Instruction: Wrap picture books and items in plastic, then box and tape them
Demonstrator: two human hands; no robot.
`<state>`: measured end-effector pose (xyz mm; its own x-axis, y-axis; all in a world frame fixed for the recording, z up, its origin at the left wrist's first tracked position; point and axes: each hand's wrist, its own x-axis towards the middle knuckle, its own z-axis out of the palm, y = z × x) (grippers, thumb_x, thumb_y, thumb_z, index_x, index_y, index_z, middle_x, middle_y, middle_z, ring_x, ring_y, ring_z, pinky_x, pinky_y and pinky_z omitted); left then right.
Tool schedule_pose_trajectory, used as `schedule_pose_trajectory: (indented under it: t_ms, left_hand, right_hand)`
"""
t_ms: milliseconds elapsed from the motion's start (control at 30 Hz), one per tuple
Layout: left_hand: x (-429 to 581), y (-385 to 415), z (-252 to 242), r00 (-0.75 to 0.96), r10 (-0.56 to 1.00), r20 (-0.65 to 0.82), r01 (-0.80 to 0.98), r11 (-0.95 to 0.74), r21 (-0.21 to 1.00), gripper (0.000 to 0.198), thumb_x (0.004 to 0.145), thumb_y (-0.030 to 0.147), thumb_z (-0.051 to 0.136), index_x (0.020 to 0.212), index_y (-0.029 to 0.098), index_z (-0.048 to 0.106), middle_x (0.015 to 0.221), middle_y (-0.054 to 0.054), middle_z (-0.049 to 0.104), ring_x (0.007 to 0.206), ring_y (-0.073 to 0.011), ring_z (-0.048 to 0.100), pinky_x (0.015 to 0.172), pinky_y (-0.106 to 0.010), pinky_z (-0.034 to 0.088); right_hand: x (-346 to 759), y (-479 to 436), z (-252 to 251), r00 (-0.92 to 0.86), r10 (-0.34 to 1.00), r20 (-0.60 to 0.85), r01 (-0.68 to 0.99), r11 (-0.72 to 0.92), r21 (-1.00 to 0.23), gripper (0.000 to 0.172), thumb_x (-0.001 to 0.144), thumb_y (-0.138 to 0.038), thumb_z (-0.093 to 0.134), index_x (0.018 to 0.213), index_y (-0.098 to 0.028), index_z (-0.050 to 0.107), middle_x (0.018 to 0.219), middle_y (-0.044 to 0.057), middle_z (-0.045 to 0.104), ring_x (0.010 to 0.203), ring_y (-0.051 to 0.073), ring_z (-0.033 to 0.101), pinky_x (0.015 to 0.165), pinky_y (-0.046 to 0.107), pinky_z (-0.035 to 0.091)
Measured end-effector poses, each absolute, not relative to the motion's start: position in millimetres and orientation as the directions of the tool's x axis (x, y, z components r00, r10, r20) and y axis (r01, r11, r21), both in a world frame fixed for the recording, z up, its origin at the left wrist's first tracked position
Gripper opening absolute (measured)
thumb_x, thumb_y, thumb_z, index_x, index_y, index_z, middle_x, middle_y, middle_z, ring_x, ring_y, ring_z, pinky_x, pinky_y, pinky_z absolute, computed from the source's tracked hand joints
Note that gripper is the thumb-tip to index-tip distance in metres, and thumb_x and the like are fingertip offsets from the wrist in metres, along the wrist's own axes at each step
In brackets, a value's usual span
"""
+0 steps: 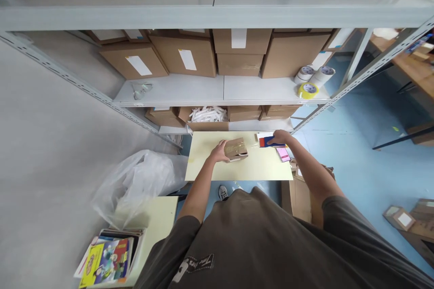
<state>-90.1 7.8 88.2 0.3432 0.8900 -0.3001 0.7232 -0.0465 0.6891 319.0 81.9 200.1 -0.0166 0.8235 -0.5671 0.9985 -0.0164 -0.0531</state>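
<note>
One shelf rack (217, 18) lined the far side of the pale table (203, 167); bare tabletop ran from the small carton (236, 149), mid-table, to the left edge. Left hand (219, 151) — fingers bent, gripping the carton's left side. Right hand (280, 137), arm extended, fingers wrapped round a blue-and-red tape dispenser (266, 141), right of the carton. Shirt patch (200, 263) lettering — only partly legible.

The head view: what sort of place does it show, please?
Probably a storeroom used for packing: cartons line the shelves, tape rolls sit among them, and the left hand holds a box.
</note>
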Motion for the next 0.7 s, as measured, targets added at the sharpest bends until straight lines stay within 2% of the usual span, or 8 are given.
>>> schedule_pose_trajectory:
  t_ms: [133,267,333,400,467,533,633,700]
  left_hand:
    - [-89.9,6.7,89.3,0.352,0.885,-0.305,0.727,-0.053,0.684,0.14,0.048,0.037,0.104,0.168,0.024,0.033,0.177,-0.017,0.026,0.157,-0.0422,0.04,0.125,-0.049,0.043]
    - [-90.6,7.0,90.0,0.366,0.879,-0.306,0.722,-0.061,0.69,0.139,0.048,0.035,0.103,0.167,0.027,0.032,0.175,-0.016,0.027,0.156,-0.0398,0.042,0.125,-0.05,0.044]
    - [-91.0,6.8,89.8,0.386,0.871,-0.304,0.712,-0.072,0.699,0.138,0.048,0.035,0.104,0.167,0.028,0.034,0.175,-0.015,0.028,0.156,-0.0393,0.043,0.125,-0.05,0.044]
    - [-90.8,6.4,89.2,0.388,0.869,-0.306,0.71,-0.069,0.701,0.139,0.047,0.035,0.105,0.167,0.028,0.034,0.175,-0.015,0.027,0.155,-0.0397,0.044,0.123,-0.05,0.046]
    - [-90.2,6.7,88.4,0.371,0.874,-0.313,0.717,-0.056,0.695,0.142,0.046,0.035,0.105,0.167,0.028,0.033,0.175,-0.016,0.026,0.153,-0.0404,0.046,0.122,-0.049,0.047]
    - [-89.8,8.2,87.4,0.363,0.877,-0.315,0.723,-0.052,0.689,0.145,0.045,0.037,0.106,0.169,0.027,0.031,0.175,-0.017,0.027,0.153,-0.0404,0.046,0.123,-0.048,0.046]
    - [-90.8,11.8,85.8,0.372,0.871,-0.321,0.726,-0.057,0.686,0.148,0.045,0.041,0.106,0.171,0.029,0.028,0.177,-0.015,0.026,0.155,-0.04,0.044,0.125,-0.047,0.044]
    - [-92.1,13.4,85.2,0.376,0.862,-0.339,0.733,-0.053,0.679,0.148,0.047,0.042,0.106,0.172,0.03,0.026,0.178,-0.015,0.023,0.156,-0.0404,0.043,0.124,-0.047,0.044]
  right_hand:
    - [272.2,82.4,184.5,0.019,0.86,-0.51,0.999,-0.036,-0.024,0.06,0.074,-0.049,0.093,0.119,-0.013,0.08,0.12,0.021,0.078,0.114,0.035,0.073,0.091,0.035,0.054]
    - [213.5,61.7,151.0,-0.001,0.83,-0.558,0.997,-0.042,-0.064,0.046,0.083,-0.031,0.084,0.123,-0.01,0.077,0.118,0.024,0.078,0.112,0.036,0.075,0.093,0.039,0.057]
    - [195.1,45.5,132.1,0.008,0.821,-0.571,0.996,-0.057,-0.069,0.037,0.087,-0.025,0.078,0.121,-0.01,0.077,0.119,0.025,0.078,0.118,0.036,0.073,0.098,0.042,0.056]
    - [190.5,29.9,114.9,0.022,0.806,-0.591,0.994,-0.081,-0.073,0.034,0.095,-0.032,0.072,0.122,-0.012,0.077,0.118,0.024,0.078,0.115,0.034,0.074,0.095,0.04,0.057]
    - [198.3,17.5,99.5,0.151,0.822,-0.549,0.969,-0.234,-0.084,0.044,0.105,-0.046,0.058,0.131,-0.014,0.072,0.123,0.022,0.077,0.116,0.031,0.074,0.093,0.036,0.056]
    - [212.9,7.6,84.9,0.247,0.803,-0.543,0.934,-0.347,-0.087,0.054,0.109,-0.052,0.048,0.14,-0.012,0.066,0.126,0.024,0.075,0.119,0.031,0.073,0.093,0.036,0.055]
    - [234.3,-7.7,62.6,0.336,0.764,-0.551,0.9,-0.432,-0.05,0.054,0.11,-0.043,0.045,0.147,-0.006,0.059,0.131,0.028,0.072,0.126,0.033,0.07,0.098,0.039,0.052]
    - [243.4,-19.6,50.0,0.326,0.745,-0.582,0.902,-0.429,-0.044,0.051,0.106,-0.033,0.048,0.15,-0.008,0.057,0.132,0.027,0.072,0.126,0.032,0.07,0.099,0.039,0.051]
